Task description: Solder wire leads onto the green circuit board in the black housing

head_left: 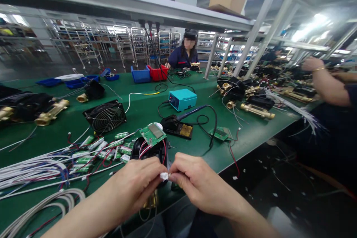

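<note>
My left hand (142, 178) is closed in a pinch on a small white piece (164, 176), which sticks out past its fingertips. Whether it is paper, tape or a connector I cannot tell. Close against its right side, the thumb and fingers of my right hand (192, 178) are pinched together; what lies between them is too small to make out. Just beyond my hands a green circuit board (153, 134) with a grey display rests tilted on a black housing (136, 148), red and white wires running between them. Below my hands a brass fitting (151, 201) shows in part.
Left of the housing lie several green-wrapped battery packs (85, 159) and bundled white cables (33, 173). Behind stand a soldering iron (178, 119) in its holder, a teal soldering station (182, 99) and a black fan (107, 117). A co-worker (184, 54) sits opposite; another person's arm (329, 78) reaches in at right.
</note>
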Action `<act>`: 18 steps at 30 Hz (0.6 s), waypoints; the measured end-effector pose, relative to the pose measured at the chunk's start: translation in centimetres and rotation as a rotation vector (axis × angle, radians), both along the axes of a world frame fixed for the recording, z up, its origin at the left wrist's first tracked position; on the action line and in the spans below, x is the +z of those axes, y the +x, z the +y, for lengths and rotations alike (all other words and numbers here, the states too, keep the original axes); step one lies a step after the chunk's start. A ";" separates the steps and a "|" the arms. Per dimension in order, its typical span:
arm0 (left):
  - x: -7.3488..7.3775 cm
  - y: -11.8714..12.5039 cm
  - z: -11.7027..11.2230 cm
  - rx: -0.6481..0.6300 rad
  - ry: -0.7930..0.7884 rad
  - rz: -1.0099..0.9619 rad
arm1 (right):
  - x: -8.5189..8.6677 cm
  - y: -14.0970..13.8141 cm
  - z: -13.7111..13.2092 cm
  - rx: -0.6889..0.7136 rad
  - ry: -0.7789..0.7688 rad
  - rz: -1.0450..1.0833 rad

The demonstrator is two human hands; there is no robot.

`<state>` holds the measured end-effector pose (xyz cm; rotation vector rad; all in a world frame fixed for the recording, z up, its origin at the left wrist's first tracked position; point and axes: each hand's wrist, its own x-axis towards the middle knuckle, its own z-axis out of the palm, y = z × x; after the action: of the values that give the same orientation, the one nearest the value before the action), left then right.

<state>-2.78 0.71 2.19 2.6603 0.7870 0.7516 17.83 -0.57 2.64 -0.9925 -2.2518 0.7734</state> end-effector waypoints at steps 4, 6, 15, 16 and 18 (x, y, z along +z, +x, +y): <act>-0.5 0.4 -0.6 0.026 0.102 0.036 | -0.2 -0.1 0.0 -0.024 -0.033 0.023; -0.8 0.5 -1.0 0.038 0.119 0.044 | -0.4 -0.3 0.0 -0.047 -0.062 0.088; -0.8 0.5 -1.3 0.083 0.052 -0.101 | -1.1 -0.7 -0.5 -0.084 -0.152 0.280; -0.6 0.4 -1.2 0.074 0.035 -0.089 | -1.1 -0.7 -0.5 -0.080 -0.148 0.267; -0.3 0.4 -1.0 0.049 0.004 -0.063 | -1.0 -0.7 -0.5 -0.066 -0.151 0.249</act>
<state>-2.42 -0.25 1.87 2.6160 0.8378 0.8452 17.13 -1.03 1.60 -0.9752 -1.9623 0.9921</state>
